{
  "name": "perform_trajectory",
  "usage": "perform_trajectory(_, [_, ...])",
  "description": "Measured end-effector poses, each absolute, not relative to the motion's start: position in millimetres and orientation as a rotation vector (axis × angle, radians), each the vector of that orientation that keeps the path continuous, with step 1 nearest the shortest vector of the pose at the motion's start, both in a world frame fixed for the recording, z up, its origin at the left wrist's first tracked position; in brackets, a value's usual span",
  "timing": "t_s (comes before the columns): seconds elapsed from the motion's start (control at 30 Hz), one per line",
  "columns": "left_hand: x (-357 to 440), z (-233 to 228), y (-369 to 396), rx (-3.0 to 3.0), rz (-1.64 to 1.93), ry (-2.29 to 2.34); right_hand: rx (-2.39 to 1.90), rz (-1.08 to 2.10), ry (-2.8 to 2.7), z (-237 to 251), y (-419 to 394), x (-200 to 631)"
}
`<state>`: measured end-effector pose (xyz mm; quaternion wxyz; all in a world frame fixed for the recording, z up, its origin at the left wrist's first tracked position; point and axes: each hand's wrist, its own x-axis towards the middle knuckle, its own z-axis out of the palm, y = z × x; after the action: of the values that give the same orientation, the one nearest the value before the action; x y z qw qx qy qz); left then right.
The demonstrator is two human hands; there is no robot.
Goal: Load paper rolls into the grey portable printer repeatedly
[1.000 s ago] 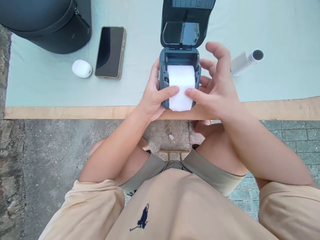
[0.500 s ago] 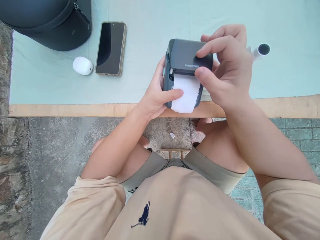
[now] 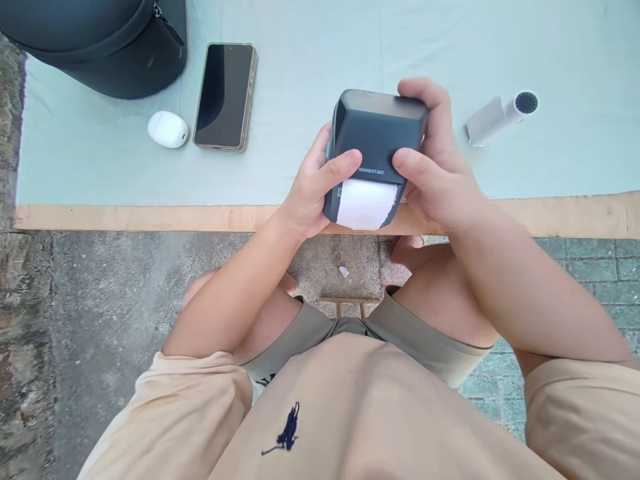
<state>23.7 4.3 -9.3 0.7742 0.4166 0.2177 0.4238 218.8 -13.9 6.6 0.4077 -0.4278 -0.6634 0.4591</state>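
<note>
The counter (image 3: pixel 310 217) under its pale cloth carries everything you are working on, and the biggest thing on it is the dark zipped bag (image 3: pixel 100 40), well off to the far left of your grip. Between your two hands, at the near edge of the counter, sits the label printer (image 3: pixel 377 137) — its lid is down over the roll, and a tongue of white label paper (image 3: pixel 367 203) hangs out of the front slot toward you. Your left hand (image 3: pixel 313 190) wraps the printer's left side with the thumb laid across the front lip of the lid; your right hand (image 3: pixel 435 167) clasps the right side and far corner, thumb on the same lip. Both hold the printer snugly, neither wide. By the look of it, you are at the closing step: the lid is pressed home over the paper. The next move, I judge, calls for even thumb pressure on both corners so the latch seats without skewing the strip — then check that the paper feeds straight. Left of your left hand lie the phone (image 3: pixel 225 97) and, just beside it, the small white earbud case (image 3: pixel 168 129); right of your right hand, apart from it, rests the white tube (image 3: pixel 500 118).
</note>
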Motion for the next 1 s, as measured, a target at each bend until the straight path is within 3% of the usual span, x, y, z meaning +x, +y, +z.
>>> perform_trajectory(0.27, [26.4, 2.8, 1.6, 0.834, 0.934, 0.565, -1.215, 0.995, -1.689, 0.3, -9.8, 220.5])
perform_trajectory(0.57, [30.8, -7.9, 9.5, 0.671, 0.944, 0.592, -0.960, 0.828, -1.693, -14.6, -0.8, 228.5])
perform_trajectory(0.87, [34.0, -7.4, 7.3, 0.795, 1.014, 0.587, -0.970, 0.873, -1.827, -3.2, -7.9, 244.6])
perform_trajectory(1.0, [35.1, -4.7, 7.2, 0.765, 1.015, 0.608, -1.052, 0.695, -1.818, 3.2, -8.2, 247.1])
